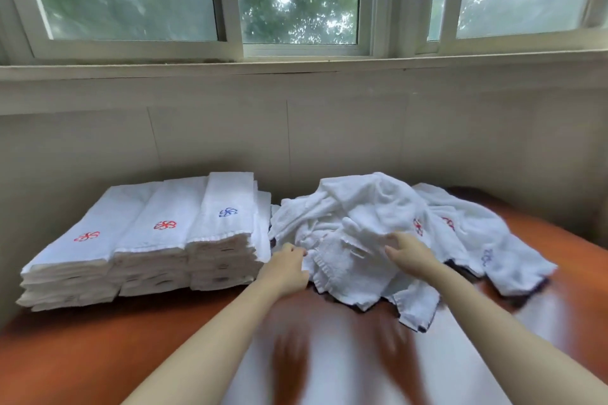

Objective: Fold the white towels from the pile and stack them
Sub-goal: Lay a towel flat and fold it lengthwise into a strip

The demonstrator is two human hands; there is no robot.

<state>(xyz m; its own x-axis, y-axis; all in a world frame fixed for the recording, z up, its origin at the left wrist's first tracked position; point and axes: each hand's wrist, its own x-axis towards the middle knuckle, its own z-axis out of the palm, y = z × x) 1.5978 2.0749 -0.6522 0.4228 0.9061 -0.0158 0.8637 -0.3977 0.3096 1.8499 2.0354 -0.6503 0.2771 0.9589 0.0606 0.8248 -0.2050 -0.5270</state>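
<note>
A loose pile of white towels (pixel 378 217) lies crumpled on the glossy brown table (pixel 82 348), right of centre. Folded white towels (pixel 154 233) with red and blue flower embroidery stand in three neat stacks on the left. My left hand (pixel 288 268) reaches the pile's left edge, its fingers curled on a fold of towel. My right hand (pixel 409 251) grips towel cloth near the pile's middle. A towel (pixel 345 268) with a ribbed hem lies between both hands.
A pale wall (pixel 296 135) and a window sill run right behind the table. Bare shiny tabletop stretches in front of the pile, between my forearms. One towel (pixel 513 260) with blue embroidery hangs out to the right of the pile.
</note>
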